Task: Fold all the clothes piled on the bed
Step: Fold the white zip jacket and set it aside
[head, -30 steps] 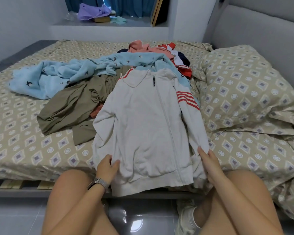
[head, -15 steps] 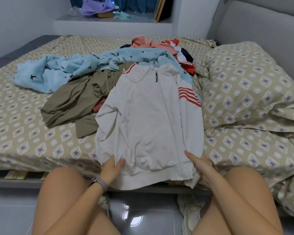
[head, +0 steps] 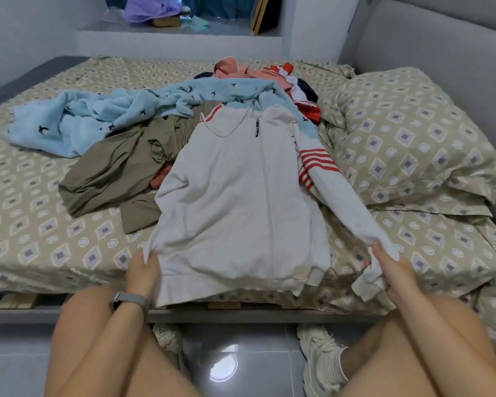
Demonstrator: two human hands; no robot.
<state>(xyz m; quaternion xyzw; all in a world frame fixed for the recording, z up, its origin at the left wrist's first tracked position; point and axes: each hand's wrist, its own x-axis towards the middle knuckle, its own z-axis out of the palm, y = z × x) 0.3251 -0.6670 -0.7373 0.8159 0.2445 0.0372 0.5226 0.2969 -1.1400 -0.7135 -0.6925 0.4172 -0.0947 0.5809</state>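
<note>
- Hoodie [head: 235, 202] sleeves, tucked in a second ago, now drawn outward
- Left hand [head: 142, 272] and right hand [head: 390, 267] each pinch a cuff, ready for folding

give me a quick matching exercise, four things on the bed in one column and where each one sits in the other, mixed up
Things:
1. white zip hoodie
2. light blue fleece
3. olive green garment
4. patterned pillow

Places:
A. far left of the pile
B. right side, by the headboard
C. spread flat at the near edge, a hand on each sleeve
D. crumpled just left of the hoodie

Pairs: 1-C, 2-A, 3-D, 4-B
</note>
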